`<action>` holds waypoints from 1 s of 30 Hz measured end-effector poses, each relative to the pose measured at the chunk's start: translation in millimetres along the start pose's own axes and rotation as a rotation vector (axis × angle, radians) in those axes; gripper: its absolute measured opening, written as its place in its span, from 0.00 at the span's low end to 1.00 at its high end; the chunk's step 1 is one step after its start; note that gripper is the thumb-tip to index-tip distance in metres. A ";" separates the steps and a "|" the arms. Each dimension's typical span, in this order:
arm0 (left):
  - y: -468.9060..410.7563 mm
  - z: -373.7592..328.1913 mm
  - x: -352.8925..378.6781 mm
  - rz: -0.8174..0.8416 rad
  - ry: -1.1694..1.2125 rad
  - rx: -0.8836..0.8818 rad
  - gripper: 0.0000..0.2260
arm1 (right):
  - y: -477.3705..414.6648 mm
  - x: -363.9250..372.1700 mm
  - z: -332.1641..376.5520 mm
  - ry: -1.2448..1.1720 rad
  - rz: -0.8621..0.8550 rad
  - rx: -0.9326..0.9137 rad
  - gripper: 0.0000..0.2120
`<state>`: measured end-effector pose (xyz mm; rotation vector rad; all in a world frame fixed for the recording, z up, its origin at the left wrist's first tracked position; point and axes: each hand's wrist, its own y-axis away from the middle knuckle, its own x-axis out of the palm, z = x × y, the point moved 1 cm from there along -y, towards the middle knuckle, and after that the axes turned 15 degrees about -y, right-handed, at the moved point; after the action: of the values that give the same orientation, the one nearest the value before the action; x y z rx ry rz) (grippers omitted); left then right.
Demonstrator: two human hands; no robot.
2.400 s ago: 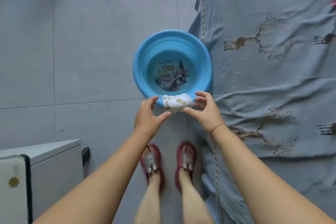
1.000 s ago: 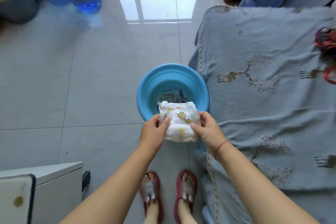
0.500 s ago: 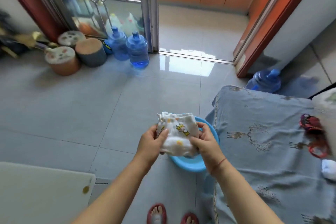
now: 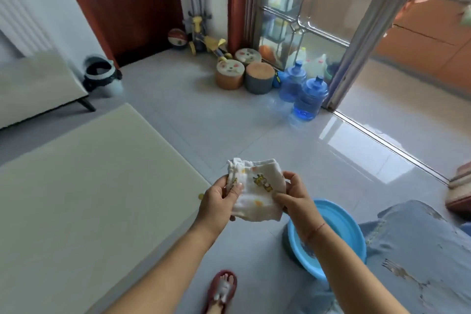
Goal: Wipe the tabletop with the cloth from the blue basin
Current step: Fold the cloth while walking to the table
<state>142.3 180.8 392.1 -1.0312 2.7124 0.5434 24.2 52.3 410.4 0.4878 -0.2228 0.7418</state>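
A folded white cloth (image 4: 257, 188) with small yellow animal prints is held up in front of me by both hands. My left hand (image 4: 219, 199) grips its left edge, thumb on top. My right hand (image 4: 295, 195) pinches its right edge. The blue basin (image 4: 341, 227) stands on the floor below and to the right, partly hidden by my right forearm. The pale cream tabletop (image 4: 84, 199) spreads out to the left of my hands, with a small yellow spot (image 4: 201, 196) near its right edge.
A grey-blue patterned cover (image 4: 418, 257) lies at the right beside the basin. Two blue water bottles (image 4: 303, 92), round stools (image 4: 242, 74) and a toy tricycle (image 4: 206, 41) stand by the glass door. A sofa (image 4: 33, 84) and a bin (image 4: 100, 74) are at the left.
I have lifted the cloth out of the basin and unfolded it wider. The view has swung up and left, so the tabletop now fills the left side.
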 end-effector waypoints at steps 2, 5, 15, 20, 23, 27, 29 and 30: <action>28.2 13.6 -26.6 -0.096 0.023 -0.034 0.05 | 8.2 28.7 -12.5 0.036 0.085 0.041 0.21; 71.7 33.7 -70.3 -0.255 0.040 -0.085 0.05 | 22.2 75.6 -34.1 0.091 0.231 0.101 0.20; 233.3 92.7 -214.0 -0.736 0.030 -0.214 0.06 | 105.4 256.0 -108.6 0.213 0.689 0.250 0.19; 316.0 127.8 -278.1 -0.936 0.013 -0.256 0.07 | 164.3 342.7 -153.9 0.265 0.852 0.256 0.20; 367.5 152.5 -315.7 -0.977 0.087 -0.277 0.05 | 206.2 391.9 -185.5 0.297 0.922 0.256 0.19; 439.3 190.3 -366.6 -1.029 0.123 -0.277 0.05 | 266.7 452.0 -234.2 0.309 0.957 0.284 0.20; 475.2 210.7 -390.3 -1.059 0.125 -0.290 0.06 | 296.9 479.7 -261.6 0.322 0.976 0.304 0.20; 492.2 221.3 -401.8 -1.072 0.129 -0.304 0.06 | 311.3 493.1 -275.5 0.328 0.988 0.313 0.20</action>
<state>119.7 851.3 442.9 -2.3640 1.7400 0.6567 170.4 678.7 457.6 0.5340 -0.0219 1.8240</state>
